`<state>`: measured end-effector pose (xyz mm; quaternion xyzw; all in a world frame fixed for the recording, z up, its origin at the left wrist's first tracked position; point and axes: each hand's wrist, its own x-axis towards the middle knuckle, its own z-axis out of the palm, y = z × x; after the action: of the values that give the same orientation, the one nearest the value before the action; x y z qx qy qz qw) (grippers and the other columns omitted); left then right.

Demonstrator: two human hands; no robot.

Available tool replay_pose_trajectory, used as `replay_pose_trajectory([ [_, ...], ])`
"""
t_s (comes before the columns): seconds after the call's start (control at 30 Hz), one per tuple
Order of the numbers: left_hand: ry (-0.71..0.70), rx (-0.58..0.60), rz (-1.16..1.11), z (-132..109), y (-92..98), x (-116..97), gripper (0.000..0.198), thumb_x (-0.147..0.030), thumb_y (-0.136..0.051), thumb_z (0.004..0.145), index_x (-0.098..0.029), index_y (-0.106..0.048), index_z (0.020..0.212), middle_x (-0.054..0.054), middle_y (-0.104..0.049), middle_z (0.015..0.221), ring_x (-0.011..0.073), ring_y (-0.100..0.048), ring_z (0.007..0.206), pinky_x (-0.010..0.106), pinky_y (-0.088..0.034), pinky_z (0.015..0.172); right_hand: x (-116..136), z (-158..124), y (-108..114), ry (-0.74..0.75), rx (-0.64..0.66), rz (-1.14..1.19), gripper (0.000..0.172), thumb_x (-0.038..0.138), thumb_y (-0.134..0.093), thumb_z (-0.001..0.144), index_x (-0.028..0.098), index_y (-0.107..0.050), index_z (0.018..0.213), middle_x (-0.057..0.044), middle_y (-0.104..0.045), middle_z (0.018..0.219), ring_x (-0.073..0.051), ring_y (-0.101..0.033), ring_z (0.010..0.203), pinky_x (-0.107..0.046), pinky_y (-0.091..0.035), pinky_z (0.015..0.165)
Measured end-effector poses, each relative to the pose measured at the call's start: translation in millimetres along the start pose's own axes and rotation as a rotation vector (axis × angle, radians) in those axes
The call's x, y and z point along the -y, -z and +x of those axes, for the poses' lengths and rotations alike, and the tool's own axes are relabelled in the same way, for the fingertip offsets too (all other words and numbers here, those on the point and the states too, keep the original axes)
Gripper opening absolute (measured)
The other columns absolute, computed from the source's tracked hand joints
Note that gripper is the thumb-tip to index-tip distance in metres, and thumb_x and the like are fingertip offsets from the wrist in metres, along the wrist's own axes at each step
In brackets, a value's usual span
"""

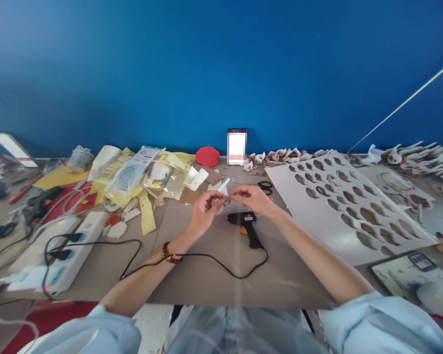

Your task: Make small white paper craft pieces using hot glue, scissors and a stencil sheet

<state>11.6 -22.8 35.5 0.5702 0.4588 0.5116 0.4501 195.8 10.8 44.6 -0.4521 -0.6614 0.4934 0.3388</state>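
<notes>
My left hand and my right hand meet over the middle of the table, thumbs and fingertips pinched close together. A small white piece sticks up by the left fingertips; its exact kind is too small to tell. What the right fingers pinch is mostly hidden, a tiny bit at the same spot. Just below the hands lies a black hot glue gun with an orange trigger, its nozzle to the left. Neither hand touches it. Black-handled scissors rest beyond my right hand.
The glue gun's black cord crosses the table under my left forearm to a white power strip. A white sheet with cut-out holes lies right. Plastic packets, a red piece and a phone stand along the wall.
</notes>
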Motion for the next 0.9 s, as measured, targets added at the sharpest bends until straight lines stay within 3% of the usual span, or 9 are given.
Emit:
replay_pose_trajectory([
  [0.17,-0.003,0.029,-0.067,-2,-0.8,1,0.026,-0.038,-0.069,0.074,-0.017,-0.062,0.087,0.003,-0.065,0.081,0.0109,-0.059,0.067,0.022,-0.044,0.06,-4,2,1,-0.176,0.121,0.269,0.025,0.038,-0.069,0.067,0.017,-0.068,0.081,0.0,-0.059,0.067,-0.008,-0.047,0.056,-0.022,-0.036,0.052],
  [0.3,-0.001,0.056,-0.094,-3,-0.1,3,0.025,-0.037,-0.069,0.075,-0.017,-0.062,0.088,0.003,-0.064,0.081,0.0106,-0.059,0.067,0.021,-0.044,0.061,-3,2,1,-0.215,0.116,0.394,0.018,0.032,-0.07,0.064,0.017,-0.069,0.075,0.001,-0.06,0.067,-0.007,-0.047,0.054,-0.022,-0.036,0.052],
  [0.53,-0.032,0.06,-0.134,-2,0.3,4,0.023,-0.035,-0.069,0.075,-0.017,-0.062,0.089,0.004,-0.066,0.082,0.0126,-0.061,0.073,0.023,-0.046,0.066,0,1,0,-0.223,0.086,0.381,0.022,0.036,-0.069,0.067,0.016,-0.07,0.075,-0.001,-0.061,0.069,-0.008,-0.05,0.058,-0.022,-0.038,0.055],
  [0.7,-0.055,0.04,-0.144,-1,0.3,5,0.022,-0.031,-0.071,0.074,-0.017,-0.062,0.088,0.003,-0.065,0.083,0.0107,-0.059,0.069,0.023,-0.046,0.064,3,-1,1,-0.169,0.091,0.362,0.03,0.045,-0.064,0.074,0.018,-0.069,0.086,-0.004,-0.064,0.083,-0.01,-0.053,0.067,-0.022,-0.041,0.057],
  [0.9,-0.03,0.069,-0.221,-1,-1.9,3,0.029,-0.03,-0.072,0.073,-0.018,-0.056,0.095,0.001,-0.064,0.081,0.0104,-0.059,0.067,0.021,-0.047,0.059,10,-5,1,-0.076,0.191,0.285,0.035,0.033,-0.068,0.073,0.021,-0.062,0.106,-0.004,-0.066,0.094,-0.012,-0.059,0.076,-0.021,-0.043,0.057],
])
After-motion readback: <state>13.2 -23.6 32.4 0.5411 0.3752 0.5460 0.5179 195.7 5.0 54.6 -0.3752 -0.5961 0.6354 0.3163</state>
